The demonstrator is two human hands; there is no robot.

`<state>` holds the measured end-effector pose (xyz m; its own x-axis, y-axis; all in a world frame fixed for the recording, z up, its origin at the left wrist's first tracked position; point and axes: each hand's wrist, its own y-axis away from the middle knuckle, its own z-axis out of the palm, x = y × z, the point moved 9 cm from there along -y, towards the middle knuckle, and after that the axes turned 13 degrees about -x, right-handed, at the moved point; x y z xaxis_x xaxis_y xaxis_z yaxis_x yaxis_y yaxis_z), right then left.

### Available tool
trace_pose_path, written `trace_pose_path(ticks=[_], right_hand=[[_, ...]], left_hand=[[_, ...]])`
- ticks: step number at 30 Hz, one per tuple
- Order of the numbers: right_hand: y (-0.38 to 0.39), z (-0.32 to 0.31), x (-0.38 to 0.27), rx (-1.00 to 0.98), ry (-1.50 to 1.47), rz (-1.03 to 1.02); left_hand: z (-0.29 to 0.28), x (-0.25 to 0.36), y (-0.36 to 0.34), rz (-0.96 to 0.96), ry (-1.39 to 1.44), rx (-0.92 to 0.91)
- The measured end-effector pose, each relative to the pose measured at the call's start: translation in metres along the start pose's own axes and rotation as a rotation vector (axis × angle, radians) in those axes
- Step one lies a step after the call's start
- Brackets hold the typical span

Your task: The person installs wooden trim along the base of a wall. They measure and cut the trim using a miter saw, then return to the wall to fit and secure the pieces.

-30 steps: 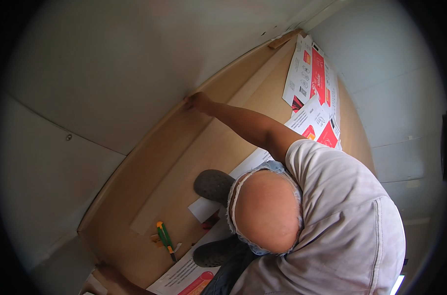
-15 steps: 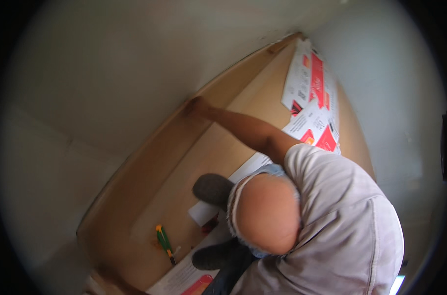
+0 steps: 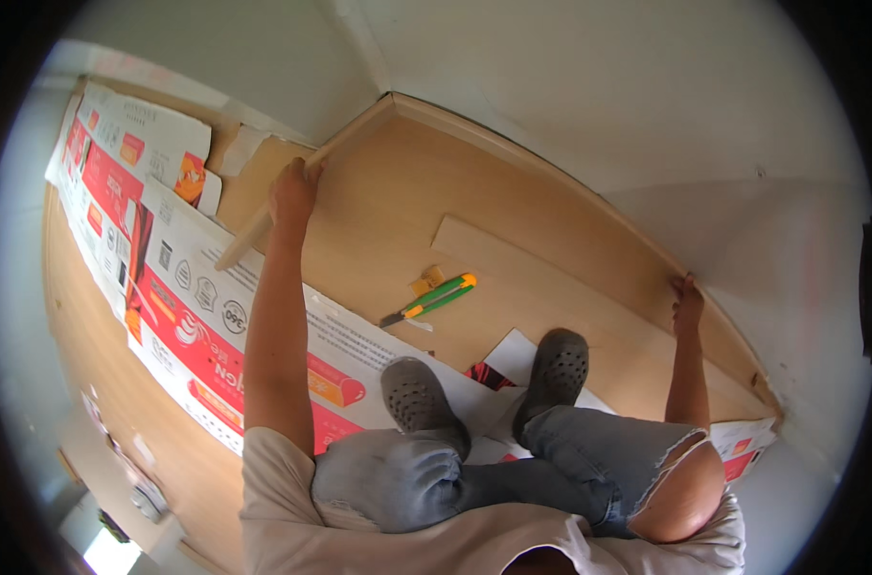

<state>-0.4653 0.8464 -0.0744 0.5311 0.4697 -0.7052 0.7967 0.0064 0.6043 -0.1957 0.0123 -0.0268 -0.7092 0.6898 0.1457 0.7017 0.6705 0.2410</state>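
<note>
Fingers curled closed, the left hand (image 3: 293,192) grips a tan trim strip (image 3: 246,238) reaching to the far corner of the brown floor panel (image 3: 369,220). The right hand (image 3: 686,305), fingers bent, touches the panel's right edge; whether it grips cannot be told.

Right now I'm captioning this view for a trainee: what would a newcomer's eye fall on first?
Probably the red-and-white cardboard, spread across the left side. Next, the green-and-yellow tool lying near the centre, just ahead of the grey clogs. Towards the upper left, the left hand grips a pale strip.
</note>
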Motion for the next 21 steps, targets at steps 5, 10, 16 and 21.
trace_pose_path(ticks=[5, 10, 16, 21], right_hand=[[-0.008, 0.001, 0.007, -0.03, -0.011, 0.041], [-0.014, 0.0, 0.008, -0.009, 0.003, -0.008], [-0.006, 0.008, 0.002, -0.013, 0.012, 0.037], [-0.006, 0.004, 0.002, -0.049, 0.038, 0.066]], left_hand=[[0.005, 0.01, 0.004, -0.009, -0.059, 0.059], [0.013, 0.011, 0.002, -0.008, -0.11, 0.133], [0.004, 0.01, 0.0, -0.006, -0.11, 0.153], [0.004, 0.012, -0.001, 0.004, -0.112, 0.108]])
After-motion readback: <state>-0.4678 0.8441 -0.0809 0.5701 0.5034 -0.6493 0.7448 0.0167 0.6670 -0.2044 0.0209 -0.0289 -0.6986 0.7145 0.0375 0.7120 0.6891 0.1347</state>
